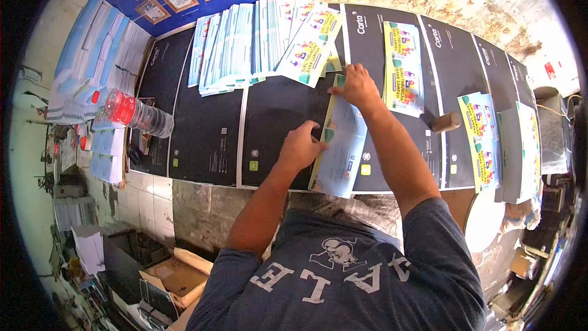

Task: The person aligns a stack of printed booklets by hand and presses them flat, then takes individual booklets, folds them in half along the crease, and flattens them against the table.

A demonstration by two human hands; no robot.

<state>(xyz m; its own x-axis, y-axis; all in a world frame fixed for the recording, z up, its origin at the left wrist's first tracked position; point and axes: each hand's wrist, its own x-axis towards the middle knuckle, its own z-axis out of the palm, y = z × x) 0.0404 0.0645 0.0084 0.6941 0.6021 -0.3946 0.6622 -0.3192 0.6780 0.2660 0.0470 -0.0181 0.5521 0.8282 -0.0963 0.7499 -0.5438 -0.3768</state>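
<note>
In front of you, a long, pale blue printed sheet (344,153) with yellow and green along its left side lies lengthwise on the black surface (275,122), slightly slanted, its near end at the front edge

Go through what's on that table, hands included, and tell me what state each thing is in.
Left hand: fingers curled, at the sheet's left edge
Right hand: fingers bent, at the sheet's far end
Printed sheet: mostly blue side showing
Long pile: fanned out, overlapping
Middle booklets: yellow-and-blue covers up
Booklets further right: covers up
Bottle: red label on; fill unclear
Brown block: standing or lying, unclear
</note>
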